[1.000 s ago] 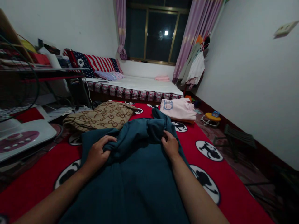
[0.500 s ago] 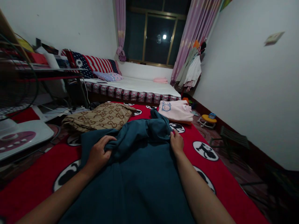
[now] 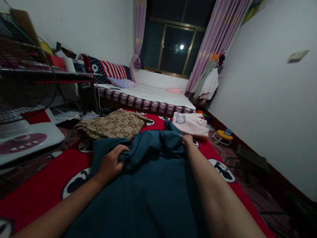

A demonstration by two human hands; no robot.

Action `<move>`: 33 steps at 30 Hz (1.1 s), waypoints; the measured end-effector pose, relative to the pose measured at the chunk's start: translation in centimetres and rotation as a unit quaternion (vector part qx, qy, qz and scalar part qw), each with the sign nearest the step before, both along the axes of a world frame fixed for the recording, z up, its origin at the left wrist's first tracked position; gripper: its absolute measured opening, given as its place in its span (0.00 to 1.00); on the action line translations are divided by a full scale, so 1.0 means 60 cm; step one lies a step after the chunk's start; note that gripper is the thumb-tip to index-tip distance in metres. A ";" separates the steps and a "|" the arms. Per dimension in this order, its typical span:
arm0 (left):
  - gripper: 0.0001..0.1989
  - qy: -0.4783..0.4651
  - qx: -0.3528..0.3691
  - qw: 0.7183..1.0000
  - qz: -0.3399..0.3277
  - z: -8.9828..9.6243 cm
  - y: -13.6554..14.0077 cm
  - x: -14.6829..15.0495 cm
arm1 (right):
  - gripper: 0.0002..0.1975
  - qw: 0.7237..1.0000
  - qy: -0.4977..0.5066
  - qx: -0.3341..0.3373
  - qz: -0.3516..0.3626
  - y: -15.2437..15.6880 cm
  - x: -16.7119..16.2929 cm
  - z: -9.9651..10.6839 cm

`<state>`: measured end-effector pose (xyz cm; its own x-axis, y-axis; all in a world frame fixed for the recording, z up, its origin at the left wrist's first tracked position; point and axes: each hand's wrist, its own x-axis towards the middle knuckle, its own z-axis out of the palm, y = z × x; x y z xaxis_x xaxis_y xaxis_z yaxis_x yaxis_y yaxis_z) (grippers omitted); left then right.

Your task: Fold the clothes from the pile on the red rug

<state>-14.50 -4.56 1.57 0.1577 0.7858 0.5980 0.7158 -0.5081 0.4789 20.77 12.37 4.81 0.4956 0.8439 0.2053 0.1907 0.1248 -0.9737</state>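
A dark teal garment (image 3: 153,185) lies spread in front of me on a red blanket (image 3: 47,175), its far part bunched into thick folds. My left hand (image 3: 112,163) grips the left side of those folds, fingers curled over the cloth. At the far right corner of the bunched part, my right hand (image 3: 187,141) pinches the fabric. Which kind of garment it is, I cannot tell. Just beyond it on the left rests a folded tan patterned cloth (image 3: 115,124); a folded pink top (image 3: 190,124) sits beyond my right hand.
A fan (image 3: 24,142) with a white and pink base stands at left, beside a cluttered desk (image 3: 74,73). Behind the blanket is a bed (image 3: 153,94). Along the right wall are a yellow-topped stool (image 3: 224,135) and a dark folding stool (image 3: 252,158).
The view has turned slightly left, so everything sits farther right and a little lower. Both hands keep hold of the teal cloth, the right forearm now lying more across its right edge.
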 end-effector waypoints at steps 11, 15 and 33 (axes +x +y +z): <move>0.14 0.022 0.014 1.000 0.010 0.002 -0.004 0.005 | 0.14 0.992 0.107 0.018 -0.071 -0.308 0.170 0.044; 0.14 0.031 0.016 0.999 0.008 0.003 -0.005 0.008 | 0.17 0.934 -0.152 -0.288 0.146 -0.418 0.212 0.016; 0.21 -0.042 -0.051 0.996 0.066 -0.018 0.010 -0.005 | 0.25 0.962 -0.237 -0.052 0.124 -0.124 -0.003 -0.038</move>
<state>-14.81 -3.94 0.51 0.0025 0.8542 0.5200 0.7282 -0.3579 0.5844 20.62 4.93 2.50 0.1477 0.9523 0.2669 0.5927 0.1308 -0.7948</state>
